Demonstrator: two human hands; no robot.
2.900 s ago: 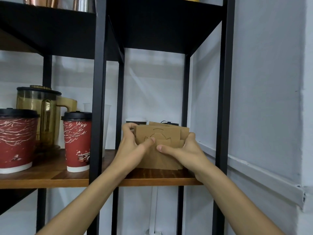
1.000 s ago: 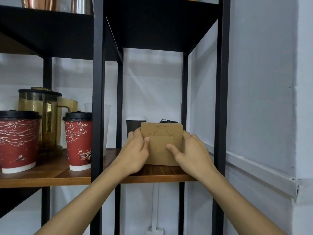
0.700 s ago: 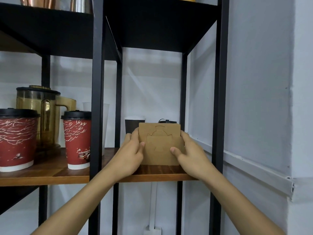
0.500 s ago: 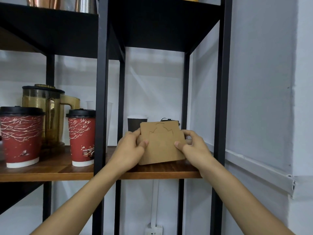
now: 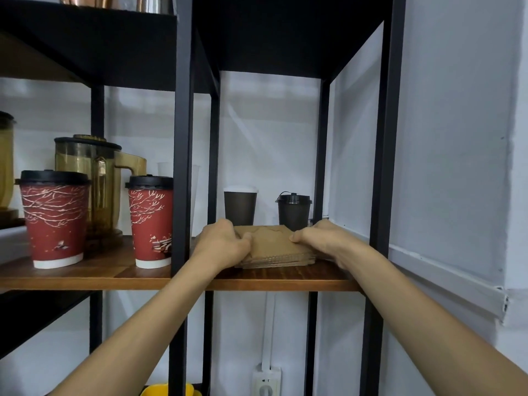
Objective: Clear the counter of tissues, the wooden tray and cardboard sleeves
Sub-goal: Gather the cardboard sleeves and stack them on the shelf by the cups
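A stack of brown cardboard sleeves point(image 5: 274, 247) lies flat on the wooden shelf point(image 5: 285, 280), in the right bay of a black metal rack. My left hand point(image 5: 221, 244) grips the stack's left edge. On the stack's right edge rests my right hand point(image 5: 323, 240), fingers curled around it. Both hands hold the stack down against the shelf board. No tissues or wooden tray show in this view.
Behind the stack stand a dark paper cup point(image 5: 240, 205) and a black lidded cup point(image 5: 293, 209). Two red lidded cups point(image 5: 54, 218) point(image 5: 150, 221) and an amber pitcher point(image 5: 94, 184) fill the left bay. Black uprights point(image 5: 181, 138) point(image 5: 384, 124) frame the bay; a wall lies right.
The stack of sleeves stood upright on its edge between my hands; it has been tipped over and now lies flat on the shelf. The two dark cups behind it have come into sight.
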